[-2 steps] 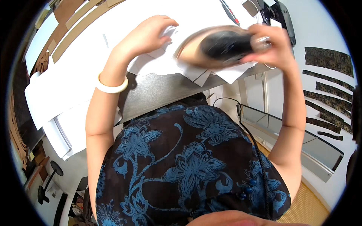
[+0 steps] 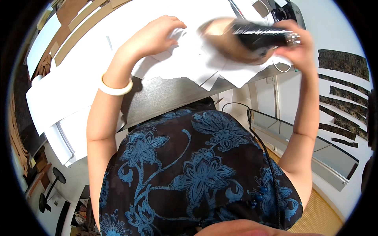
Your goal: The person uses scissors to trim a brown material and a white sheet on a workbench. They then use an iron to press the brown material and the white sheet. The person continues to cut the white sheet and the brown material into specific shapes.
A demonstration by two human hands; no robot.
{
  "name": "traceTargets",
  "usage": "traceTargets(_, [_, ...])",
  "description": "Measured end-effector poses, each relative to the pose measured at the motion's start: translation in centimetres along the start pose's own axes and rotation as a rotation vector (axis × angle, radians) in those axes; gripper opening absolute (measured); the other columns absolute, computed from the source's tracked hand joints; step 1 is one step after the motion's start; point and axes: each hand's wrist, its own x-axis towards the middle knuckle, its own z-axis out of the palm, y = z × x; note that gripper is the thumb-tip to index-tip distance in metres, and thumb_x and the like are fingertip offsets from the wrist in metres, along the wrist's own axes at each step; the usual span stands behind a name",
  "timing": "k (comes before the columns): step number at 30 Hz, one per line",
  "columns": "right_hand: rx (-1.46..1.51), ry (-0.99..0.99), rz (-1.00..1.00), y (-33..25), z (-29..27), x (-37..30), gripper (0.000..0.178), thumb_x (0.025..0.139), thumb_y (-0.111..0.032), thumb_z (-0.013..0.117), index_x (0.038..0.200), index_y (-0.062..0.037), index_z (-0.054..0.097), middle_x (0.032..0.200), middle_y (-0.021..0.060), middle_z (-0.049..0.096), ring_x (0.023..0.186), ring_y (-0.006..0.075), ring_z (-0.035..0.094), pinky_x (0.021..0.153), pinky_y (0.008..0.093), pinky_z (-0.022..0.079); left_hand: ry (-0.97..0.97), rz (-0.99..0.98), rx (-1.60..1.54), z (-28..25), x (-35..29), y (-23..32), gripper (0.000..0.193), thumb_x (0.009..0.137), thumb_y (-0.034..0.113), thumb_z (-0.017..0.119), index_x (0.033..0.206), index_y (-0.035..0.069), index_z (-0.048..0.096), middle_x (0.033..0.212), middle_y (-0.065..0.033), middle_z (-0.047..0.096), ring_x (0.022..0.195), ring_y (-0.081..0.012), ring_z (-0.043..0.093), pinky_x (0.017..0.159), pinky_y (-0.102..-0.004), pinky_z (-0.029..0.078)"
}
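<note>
In my right hand is a blurred iron with a shiny, pointed metal body and a black handle with a silver end. My fingers are closed round that handle. The iron is tilted above white sheets at the table's near edge. My left hand rests on the white covering, fingers curved and thumb apart, beside a small crumpled white piece. Whether the fingertips pinch that piece is hard to make out. A cream bangle circles my left wrist.
The grey table edge runs before me. Brown strips lie far left. A pen and black equipment sit at the far right, near a white cord. Dark patterned strips hang on the right wall.
My right hand has moved the iron to the right and slightly away from me, tilting it. My left hand has stayed almost still.
</note>
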Motion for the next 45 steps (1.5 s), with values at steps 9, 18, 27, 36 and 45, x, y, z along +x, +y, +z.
traceTargets(9, [-0.069,1.122,0.397,17.6,-17.3,-6.9,0.035,0.085,-0.037,0.082,0.092,-0.0056,0.068,0.08,-0.0011,0.066,0.074,0.0082,0.056,0.067,0.0253,0.044,-0.484,-0.135,0.242,-3.3,3.2,1.9,0.073,0.062,0.015,0.088,0.129,0.013,0.057,0.124,-0.0094,0.058,0.12,-0.0279,0.052,0.108,-0.0421,0.04])
traceTargets(18, [-0.366,1.186,0.691,35.2,-24.1,-9.0,0.06,0.072,-0.06,0.083,0.08,-0.0042,0.063,0.079,0.0044,0.066,0.074,0.017,0.058,0.072,0.0353,0.049,-0.437,0.038,0.199,-3.2,3.3,0.5,0.061,0.054,0.013,0.089,0.103,0.009,0.053,0.113,-0.0102,0.051,0.114,-0.0305,0.048,0.101,-0.0417,0.039])
traceTargets(27, [-0.441,0.219,1.205,36.5,-28.2,-9.3,0.078,0.08,-0.062,0.073,0.124,0.002,0.063,0.106,0.0129,0.069,0.101,0.0215,0.064,0.093,0.0368,0.047,-0.464,-0.022,0.18,-3.8,2.7,1.1,0.039,0.071,0.002,0.077,0.104,0.005,0.056,0.095,-0.0108,0.061,0.102,-0.0299,0.058,0.118,-0.049,0.029])
traceTargets(36, [0.023,0.193,0.127,8.2,2.8,1.6,0.029,0.096,-0.019,0.067,0.122,-0.0065,0.066,0.114,0.0061,0.069,0.103,0.0134,0.065,0.09,0.0278,0.051,0.207,0.1,0.233,-8.2,-1.6,4.3,0.015,0.074,-0.006,0.069,0.084,0.001,0.06,0.085,-0.0081,0.063,0.079,-0.027,0.061,0.074,-0.0368,0.05])
traceTargets(45, [0.997,-0.238,0.462,-0.3,8.9,4.6,0.064,0.083,-0.017,0.078,0.14,-0.0113,0.051,0.094,0.004,0.07,0.086,0.0109,0.066,0.083,0.0264,0.052,0.962,0.327,0.565,-4.3,-3.8,6.0,0.019,0.065,-0.008,0.073,0.082,0.0,0.069,0.084,-0.009,0.068,0.074,-0.0239,0.065,0.065,-0.0314,0.052])
